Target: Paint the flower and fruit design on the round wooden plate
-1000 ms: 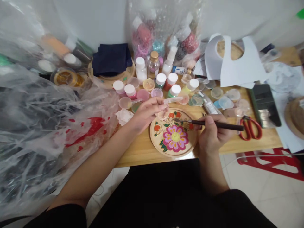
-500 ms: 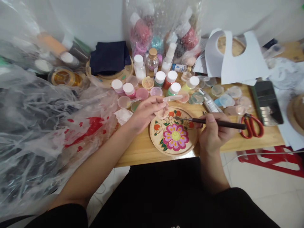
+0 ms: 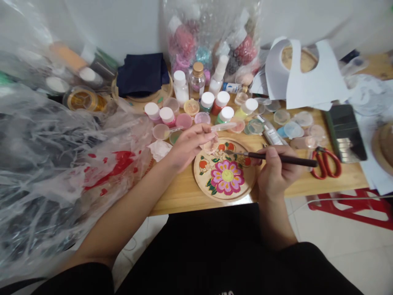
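Note:
My left hand [image 3: 192, 145] is closed on a small clear plastic cup [image 3: 210, 145] with its lid flipped up, held above the far left edge of a round wooden board [image 3: 201, 186]. On the board are a large pink flower [image 3: 227, 177] with a yellow centre, orange-red blossoms and green leaves, all outlined in gold. A dark-handled spatula [image 3: 287, 159] is gripped in my right hand [image 3: 274, 172], to the right of the board. Its thin metal tip points left over the upper flowers, close to the cup. Whether the tip touches the board I cannot tell.
White-capped paint jars [image 3: 226, 114] and several small lidded cups stand behind the board. To the right lie red-handled scissors [image 3: 326, 163], a silver tube [image 3: 273, 133] and a phone [image 3: 346, 133]. Clear plastic sheeting [image 3: 61, 164] covers the left side. Cut white paper [image 3: 303, 86] rests at the back right.
Almost nothing differs. Both hands, the cup and the spatula keep nearly the same places over the board.

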`<action>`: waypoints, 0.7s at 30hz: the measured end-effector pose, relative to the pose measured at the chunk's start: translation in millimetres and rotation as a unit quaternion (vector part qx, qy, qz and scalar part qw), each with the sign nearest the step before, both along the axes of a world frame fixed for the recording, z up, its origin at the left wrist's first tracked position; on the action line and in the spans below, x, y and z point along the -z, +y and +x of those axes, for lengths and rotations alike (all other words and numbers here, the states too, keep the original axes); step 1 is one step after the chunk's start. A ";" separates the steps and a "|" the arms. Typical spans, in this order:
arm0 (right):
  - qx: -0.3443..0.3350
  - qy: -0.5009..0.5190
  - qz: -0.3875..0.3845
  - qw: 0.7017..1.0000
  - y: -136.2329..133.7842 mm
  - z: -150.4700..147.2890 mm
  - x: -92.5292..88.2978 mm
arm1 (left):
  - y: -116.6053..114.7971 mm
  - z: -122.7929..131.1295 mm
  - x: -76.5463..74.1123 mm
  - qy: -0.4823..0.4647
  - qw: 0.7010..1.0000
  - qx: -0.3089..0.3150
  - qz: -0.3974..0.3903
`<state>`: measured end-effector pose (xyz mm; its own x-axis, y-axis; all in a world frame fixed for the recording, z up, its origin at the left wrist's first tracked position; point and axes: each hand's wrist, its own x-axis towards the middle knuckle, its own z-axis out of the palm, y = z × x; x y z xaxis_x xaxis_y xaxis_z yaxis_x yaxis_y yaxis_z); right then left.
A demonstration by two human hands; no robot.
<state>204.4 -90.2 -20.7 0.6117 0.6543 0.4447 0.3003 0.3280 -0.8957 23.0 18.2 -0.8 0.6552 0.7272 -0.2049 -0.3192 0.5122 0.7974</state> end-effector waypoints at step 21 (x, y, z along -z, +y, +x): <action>0.009 -0.007 -0.006 1.000 -1.6 -1.1 -1.4 | 0.2 2.3 -2.2 0.014 1.000 0.004 0.007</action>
